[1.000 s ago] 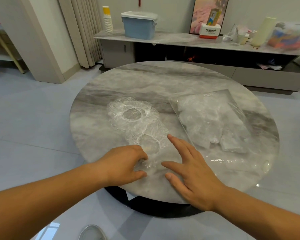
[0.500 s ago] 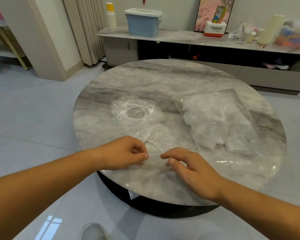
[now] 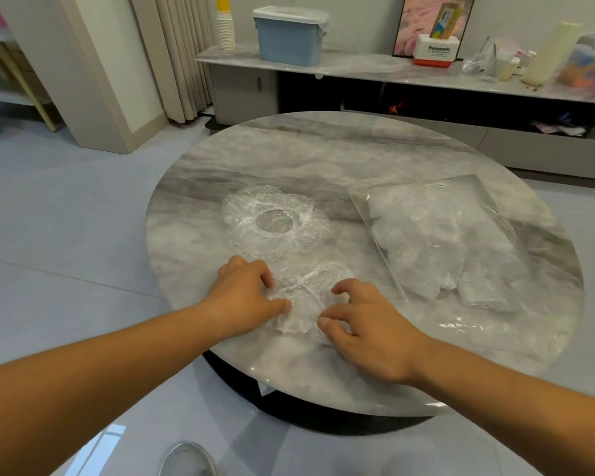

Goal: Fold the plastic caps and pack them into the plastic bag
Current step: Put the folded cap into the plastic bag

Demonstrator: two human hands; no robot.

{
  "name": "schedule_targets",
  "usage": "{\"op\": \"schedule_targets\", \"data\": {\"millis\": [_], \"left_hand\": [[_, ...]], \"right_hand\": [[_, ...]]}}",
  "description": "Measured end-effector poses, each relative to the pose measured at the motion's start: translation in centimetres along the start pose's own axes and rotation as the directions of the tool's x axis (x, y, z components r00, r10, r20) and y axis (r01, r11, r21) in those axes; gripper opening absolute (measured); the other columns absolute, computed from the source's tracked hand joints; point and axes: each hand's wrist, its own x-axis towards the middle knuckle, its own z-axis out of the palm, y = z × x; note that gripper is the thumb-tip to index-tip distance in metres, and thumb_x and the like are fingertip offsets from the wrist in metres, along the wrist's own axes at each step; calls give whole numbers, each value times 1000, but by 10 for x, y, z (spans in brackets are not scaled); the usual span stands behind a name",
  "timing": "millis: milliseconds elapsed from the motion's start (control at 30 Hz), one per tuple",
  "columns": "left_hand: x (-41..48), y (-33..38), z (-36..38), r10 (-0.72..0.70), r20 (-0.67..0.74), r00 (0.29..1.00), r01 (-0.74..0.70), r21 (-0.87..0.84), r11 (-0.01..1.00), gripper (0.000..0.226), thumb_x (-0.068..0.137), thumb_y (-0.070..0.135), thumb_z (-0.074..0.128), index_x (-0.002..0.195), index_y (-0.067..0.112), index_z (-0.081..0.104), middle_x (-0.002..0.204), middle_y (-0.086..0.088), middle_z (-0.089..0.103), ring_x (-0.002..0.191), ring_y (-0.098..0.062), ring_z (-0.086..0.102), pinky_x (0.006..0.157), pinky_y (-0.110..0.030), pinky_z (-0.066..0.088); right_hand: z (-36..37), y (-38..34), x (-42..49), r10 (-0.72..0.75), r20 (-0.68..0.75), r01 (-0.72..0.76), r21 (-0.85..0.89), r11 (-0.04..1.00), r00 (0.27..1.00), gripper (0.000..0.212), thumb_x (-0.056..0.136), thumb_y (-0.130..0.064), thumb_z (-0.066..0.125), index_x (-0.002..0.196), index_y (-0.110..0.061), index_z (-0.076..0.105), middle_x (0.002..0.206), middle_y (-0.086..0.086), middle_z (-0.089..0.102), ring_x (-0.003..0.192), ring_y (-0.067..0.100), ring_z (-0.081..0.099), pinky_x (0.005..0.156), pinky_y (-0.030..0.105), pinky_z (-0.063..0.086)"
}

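Left hand (image 3: 243,297) and right hand (image 3: 370,326) pinch the crumpled plastic cap (image 3: 304,298), fingers curled.

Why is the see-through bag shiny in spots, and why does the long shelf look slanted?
Head view: light glares white off the plastic bag at its near end and off the marble table at its near rim; the wide-angle lens tilts the long shelf.

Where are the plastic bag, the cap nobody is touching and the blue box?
plastic bag (image 3: 437,242): head view, its clear middle.
untouched cap (image 3: 241,214): head view, its crinkled left rim.
blue box (image 3: 289,42): head view, its front wall.
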Motion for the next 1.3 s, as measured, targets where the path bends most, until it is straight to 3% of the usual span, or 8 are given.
{"op": "schedule_targets", "data": {"millis": [167, 333, 433, 667, 833, 967, 1100, 1300], "left_hand": [[0, 8, 1, -40, -9, 999, 40, -10, 999, 85, 74, 52, 82, 140, 21, 37, 134, -3, 38, 129, -23, 38, 106, -34, 39], [0, 8, 2, -49, 4, 999, 49, -32, 998, 92, 76, 51, 81, 148, 22, 31, 142, -4, 34, 135, -24, 34, 109, -34, 37], [0, 7, 3, -41, 2, 999, 41, -27, 999, 90, 76, 52, 80, 147, 23, 32, 141, -3, 34, 134, -24, 34, 110, -35, 37], [1, 6, 4, -1, -12, 1000, 1, -6, 1000, 95, 76, 55, 78, 151, 25, 28, 141, -1, 33, 135, -23, 33, 111, -35, 35], [0, 3, 4, 52, -20, 998, -52, 23, 998, 98, 76, 59, 76, 153, 26, 25, 144, 0, 31, 138, -23, 31, 111, -34, 34], [3, -7, -7, 123, 115, 986, -129, 42, 991, 102, 73, 62, 79, 154, 28, 27, 144, 4, 31, 138, -18, 31, 114, -32, 34], [3, -7, -27, 165, 309, 937, -186, 42, 982, 105, 64, 64, 84, 150, 32, 34, 139, 9, 37, 130, -12, 42, 113, -33, 40], [0, 11, -23, 28, 240, 970, -42, 52, 998, 68, 71, 84, 60, 107, 27, 60, 95, 9, 61, 86, -8, 59, 75, -28, 48]], "right_hand": [[-16, -8, 20, 209, -177, -149, 304, 941, 962, 30, 103, -43, 47, 118, -33, 72, 161, 4, 28, 151, 16, 13, 117, 32, 15], [-20, 0, 45, 397, -140, -242, 598, 764, 907, 51, 101, -41, 54, 106, 8, 68, 126, 28, 62, 114, 41, 59, 91, 41, 49], [-27, 0, 49, 418, -142, -197, 720, 666, 897, 39, 98, -40, 60, 102, -3, 74, 116, 20, 69, 90, 27, 68, 74, 26, 49], [-31, -6, 40, 281, -251, 66, 842, 535, 926, 22, 93, -24, 70, 96, -2, 73, 98, 0, 74, 85, 16, 75, 95, 37, 58], [-15, -4, 26, 60, -255, 122, 640, 758, 965, 10, 91, -31, 73, 96, -23, 75, 73, 3, 68, 64, 15, 59, 67, 30, 50], [-3, 6, 16, -178, -206, 227, 249, 941, 962, 29, 87, -51, 61, 101, -29, 72, 101, -15, 70, 87, 4, 65, 80, 30, 56], [4, 8, 8, -325, -99, 322, -43, 946, 941, 38, 91, -53, 51, 108, -26, 72, 109, -14, 70, 100, 5, 60, 87, 30, 52], [13, 3, -3, -434, -5, 403, -356, 843, 901, 44, 101, -51, 34, 106, -24, 67, 116, -9, 64, 97, 15, 54, 85, 33, 47]]}}
